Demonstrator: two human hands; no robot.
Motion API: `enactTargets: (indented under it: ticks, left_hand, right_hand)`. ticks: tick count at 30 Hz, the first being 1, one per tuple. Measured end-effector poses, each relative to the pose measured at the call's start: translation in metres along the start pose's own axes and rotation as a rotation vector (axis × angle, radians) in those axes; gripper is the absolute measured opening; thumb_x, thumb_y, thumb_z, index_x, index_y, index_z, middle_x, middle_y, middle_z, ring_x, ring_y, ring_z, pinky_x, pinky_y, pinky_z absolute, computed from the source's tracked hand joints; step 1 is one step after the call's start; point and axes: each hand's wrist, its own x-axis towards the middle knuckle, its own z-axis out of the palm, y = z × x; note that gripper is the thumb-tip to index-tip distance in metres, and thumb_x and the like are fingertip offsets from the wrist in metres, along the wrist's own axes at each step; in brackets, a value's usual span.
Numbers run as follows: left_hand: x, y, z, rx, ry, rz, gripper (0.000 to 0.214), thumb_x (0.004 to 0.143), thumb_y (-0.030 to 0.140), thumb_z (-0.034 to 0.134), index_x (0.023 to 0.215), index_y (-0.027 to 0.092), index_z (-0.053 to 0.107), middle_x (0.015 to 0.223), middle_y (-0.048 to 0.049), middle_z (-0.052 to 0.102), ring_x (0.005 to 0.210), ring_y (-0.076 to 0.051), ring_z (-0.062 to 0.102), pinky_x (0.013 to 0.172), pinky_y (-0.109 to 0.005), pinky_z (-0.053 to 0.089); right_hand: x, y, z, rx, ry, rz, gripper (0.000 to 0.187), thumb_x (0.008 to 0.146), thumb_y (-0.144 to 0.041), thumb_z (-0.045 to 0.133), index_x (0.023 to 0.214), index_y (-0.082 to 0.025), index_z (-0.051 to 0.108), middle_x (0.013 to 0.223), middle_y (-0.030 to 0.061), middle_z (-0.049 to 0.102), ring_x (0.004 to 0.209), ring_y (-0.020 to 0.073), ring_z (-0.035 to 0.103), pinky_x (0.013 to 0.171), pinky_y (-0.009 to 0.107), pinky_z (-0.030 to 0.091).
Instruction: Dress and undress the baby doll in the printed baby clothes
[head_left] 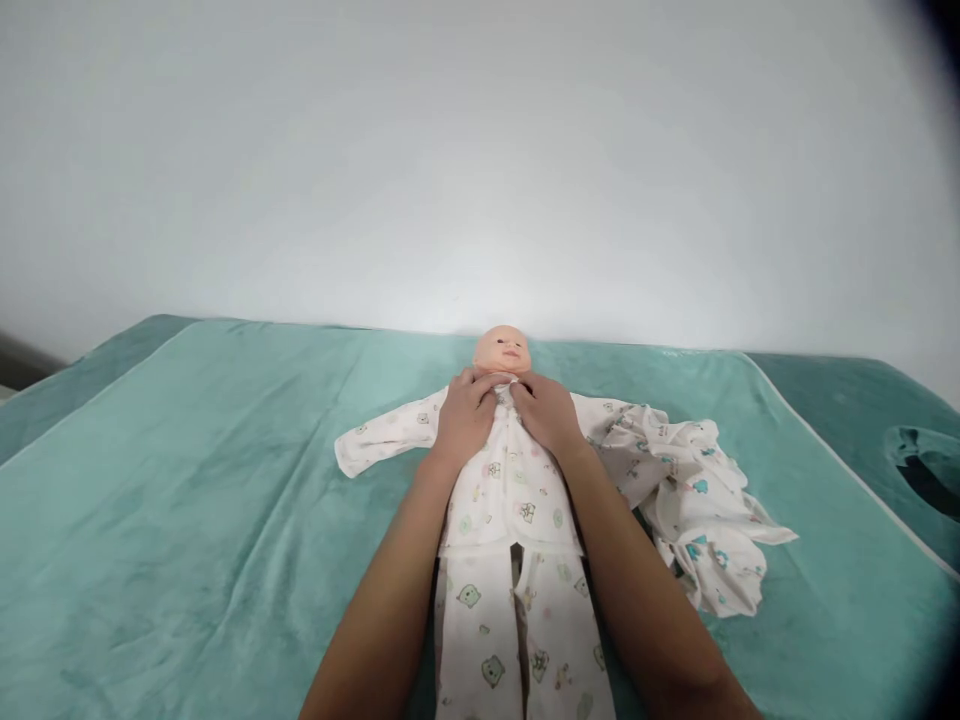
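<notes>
A baby doll (pixel 501 347) lies on its back, its bald head toward the wall. It wears a white printed baby jacket (pixel 506 490) and matching trousers (pixel 480 640). My left hand (pixel 466 412) is closed on the left side of the jacket's collar, just below the doll's chin. On the other side of the collar, my right hand (pixel 547 410) pinches the cloth near the front opening. Both sets of fingertips almost meet at the neck. The left sleeve stretches out flat. My hands and forearms hide parts of the jacket's shoulders and sides.
Crumpled white printed baby clothes (pixel 709 510) lie right of the doll, over the end of its right-hand sleeve. A green plush sheet (pixel 225 500) covers the surface. Behind stands a plain pale wall (pixel 480 160). At the far right a dark shape (pixel 930 470) shows on the cover.
</notes>
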Motion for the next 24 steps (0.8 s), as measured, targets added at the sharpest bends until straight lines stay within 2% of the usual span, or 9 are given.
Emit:
enactTargets:
  ticks: [5,8,11,14,17,20,24]
  left_hand:
    - [-0.002,0.001,0.000,-0.005,0.019,0.000,0.041,0.096,0.017,0.040,0.121,0.028,0.071,0.112,-0.0071,0.061,0.115,-0.024,0.055,0.109,-0.043,0.041]
    - [-0.009,0.005,-0.002,-0.084,0.073,0.035,0.040,0.096,0.018,0.044,0.125,0.030,0.069,0.118,-0.0058,0.062,0.118,-0.023,0.055,0.109,-0.041,0.042]
    - [-0.025,0.007,-0.007,-0.138,0.075,0.065,0.033,0.096,0.020,0.048,0.116,0.029,0.072,0.125,-0.0050,0.062,0.123,-0.022,0.055,0.112,-0.040,0.041]
    - [-0.042,0.005,-0.009,-0.155,0.049,0.090,0.030,0.096,0.021,0.047,0.104,0.028,0.075,0.134,-0.0039,0.060,0.128,-0.021,0.053,0.114,-0.039,0.040]
    - [-0.053,0.002,-0.007,-0.119,0.018,0.117,0.032,0.100,0.025,0.043,0.113,0.029,0.073,0.144,-0.0030,0.055,0.136,-0.022,0.048,0.119,-0.042,0.033]
    - [-0.058,0.003,-0.006,-0.084,-0.015,0.109,0.032,0.102,0.031,0.045,0.121,0.031,0.070,0.149,-0.0032,0.051,0.141,-0.023,0.043,0.121,-0.046,0.028]
    - [-0.057,0.008,-0.010,-0.044,-0.064,0.076,0.030,0.101,0.034,0.048,0.123,0.034,0.069,0.151,-0.0033,0.048,0.143,-0.025,0.040,0.122,-0.050,0.024]
  right_hand:
    - [0.004,0.003,0.000,0.181,0.060,0.077,0.028,0.093,-0.035,0.040,0.072,-0.022,0.054,0.074,-0.0010,0.064,0.071,0.0167,0.051,0.064,0.028,0.030]
    - [-0.008,-0.002,-0.004,0.220,0.118,0.073,0.030,0.092,-0.042,0.044,0.070,-0.023,0.050,0.069,-0.0027,0.060,0.070,0.0163,0.051,0.065,0.027,0.031]
    - [-0.035,-0.012,-0.010,0.136,0.120,0.029,0.036,0.092,-0.050,0.047,0.069,-0.024,0.045,0.065,-0.0037,0.054,0.066,0.0157,0.048,0.064,0.027,0.031]
    - [-0.067,-0.022,-0.011,-0.016,0.090,-0.042,0.034,0.091,-0.050,0.054,0.072,-0.023,0.044,0.072,-0.0027,0.054,0.066,0.0148,0.047,0.063,0.027,0.028]
    - [-0.084,-0.023,-0.008,-0.118,0.107,-0.072,0.028,0.095,-0.045,0.051,0.078,-0.023,0.048,0.083,-0.0003,0.057,0.070,0.0150,0.049,0.063,0.027,0.027]
    - [-0.081,-0.014,-0.005,-0.110,0.082,-0.099,0.024,0.098,-0.038,0.044,0.080,-0.023,0.049,0.082,-0.0003,0.057,0.072,0.0156,0.050,0.065,0.027,0.028]
    - [-0.068,0.002,-0.008,0.067,0.028,-0.189,0.024,0.096,-0.030,0.043,0.073,-0.023,0.043,0.076,-0.0020,0.052,0.075,0.0154,0.050,0.070,0.027,0.033]
